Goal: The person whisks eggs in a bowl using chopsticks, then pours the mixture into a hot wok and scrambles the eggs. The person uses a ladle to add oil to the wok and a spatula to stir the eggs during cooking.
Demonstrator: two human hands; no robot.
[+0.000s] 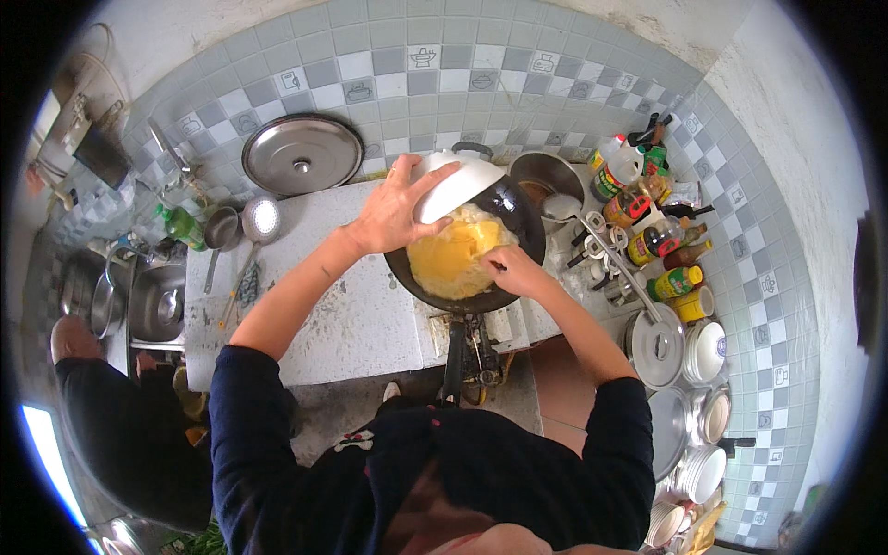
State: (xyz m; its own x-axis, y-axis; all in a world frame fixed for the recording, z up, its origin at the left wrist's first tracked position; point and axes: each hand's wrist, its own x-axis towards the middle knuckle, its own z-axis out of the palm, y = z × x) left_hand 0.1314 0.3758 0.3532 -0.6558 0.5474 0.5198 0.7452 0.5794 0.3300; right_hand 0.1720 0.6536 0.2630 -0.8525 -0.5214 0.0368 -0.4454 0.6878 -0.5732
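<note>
A white bowl (454, 187) is tipped over the black wok (531, 239), with my left hand (399, 205) gripping its outside. Yellow beaten egg (447, 253) lies in the wok, paler and puffed round its edge. Over the wok's right side is my right hand (515, 269), its fingers curled round a thin item, mostly hidden, whose tip end is at the egg. The wok's black handle (454, 361) points towards me over the gas stove (485, 357).
A steel pot (548, 177) with a ladle (563, 207) stands behind right, near several sauce bottles (624, 170). A large lid (302, 156) leans on the tiled wall. Left are a skimmer (261, 220), a small saucepan (223, 229) and a sink (158, 302). Another person (125, 430) stands at left.
</note>
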